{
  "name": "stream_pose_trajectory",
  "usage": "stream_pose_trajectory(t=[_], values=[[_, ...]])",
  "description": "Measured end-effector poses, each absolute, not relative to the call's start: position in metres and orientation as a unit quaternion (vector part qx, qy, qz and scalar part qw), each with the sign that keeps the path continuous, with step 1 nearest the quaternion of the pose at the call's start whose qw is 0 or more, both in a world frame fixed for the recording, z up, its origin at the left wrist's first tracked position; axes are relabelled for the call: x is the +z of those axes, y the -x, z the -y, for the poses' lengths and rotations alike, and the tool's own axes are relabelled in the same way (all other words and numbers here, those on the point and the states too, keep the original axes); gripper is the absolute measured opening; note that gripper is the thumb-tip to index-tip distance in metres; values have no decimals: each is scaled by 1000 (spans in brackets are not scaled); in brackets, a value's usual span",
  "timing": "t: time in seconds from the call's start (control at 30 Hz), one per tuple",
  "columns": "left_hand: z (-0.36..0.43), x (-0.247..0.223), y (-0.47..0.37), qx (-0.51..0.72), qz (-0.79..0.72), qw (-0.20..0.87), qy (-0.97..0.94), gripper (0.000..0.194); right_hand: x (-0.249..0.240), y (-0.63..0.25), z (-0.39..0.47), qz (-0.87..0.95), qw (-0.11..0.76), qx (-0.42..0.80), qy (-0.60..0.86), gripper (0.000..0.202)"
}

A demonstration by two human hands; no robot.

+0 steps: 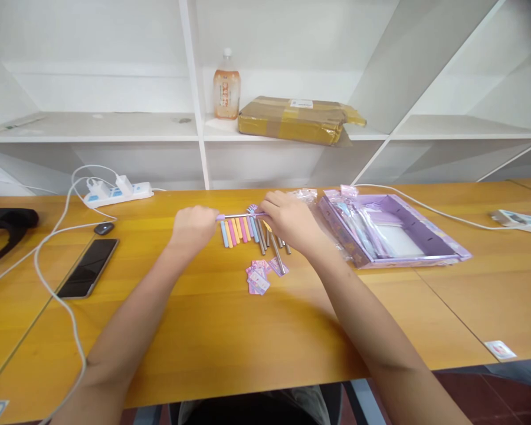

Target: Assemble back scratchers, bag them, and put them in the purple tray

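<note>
Holding a thin metal rod (238, 216) up sideways, you have one end in each hand. Your left hand (194, 227) is curled shut around the light purple end. Your right hand (287, 218) has its fingers bent over the other end, so that end is partly hidden. The rod is over the table (230, 330), nearer its far edge than its near edge.

Just below the rod is a row of colored sticks (239, 231), blue, yellow and pink, lying side by side. Next to them, by your right hand, lie some bare metal sticks (262, 239). One of these reaches down onto the little pink and purple cards (259, 278), which are in a messy bunch closer to you.

To the right, near the far edge of the table, is an open purple box (429, 255) with clear wrapped packs (365, 227) in its left part. On the left side of the table are a black phone (88, 268), a small mouse (104, 228) and a white power strip (139, 191). A bottle (226, 91) and a taped brown parcel (292, 120) sit on the shelf (137, 127) behind the table.
</note>
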State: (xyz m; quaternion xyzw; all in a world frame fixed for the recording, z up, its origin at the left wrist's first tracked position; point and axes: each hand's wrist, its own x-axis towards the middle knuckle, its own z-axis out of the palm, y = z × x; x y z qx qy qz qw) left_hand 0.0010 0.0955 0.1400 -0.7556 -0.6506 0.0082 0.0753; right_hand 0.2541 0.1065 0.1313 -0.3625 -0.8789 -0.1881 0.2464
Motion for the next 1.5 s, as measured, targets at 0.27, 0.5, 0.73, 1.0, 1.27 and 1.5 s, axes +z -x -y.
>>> stream_pose_trajectory(t=[0.27, 0.5, 0.73, 1.0, 1.27, 1.5], values=[[-115, 137, 25, -20, 689, 98, 718, 39, 132, -291, -132, 836, 286, -230, 408, 17], [-129, 128, 144, -108, 759, 187, 614, 41, 121, -423, -175, 723, 351, -185, 565, 12], [-138, 113, 166, -140, 722, 191, 650, 46, 113, -452, -178, 686, 388, -142, 599, 10], [-141, 120, 161, -93, 741, 157, 646, 44, 118, -449, -173, 666, 372, -112, 637, 12], [-138, 130, 151, 1, 752, 135, 645, 49, 125, -446, -163, 643, 331, -120, 681, 9], [-136, 131, 122, 10, 749, 107, 654, 47, 136, -425, -160, 694, 322, -179, 619, 9]])
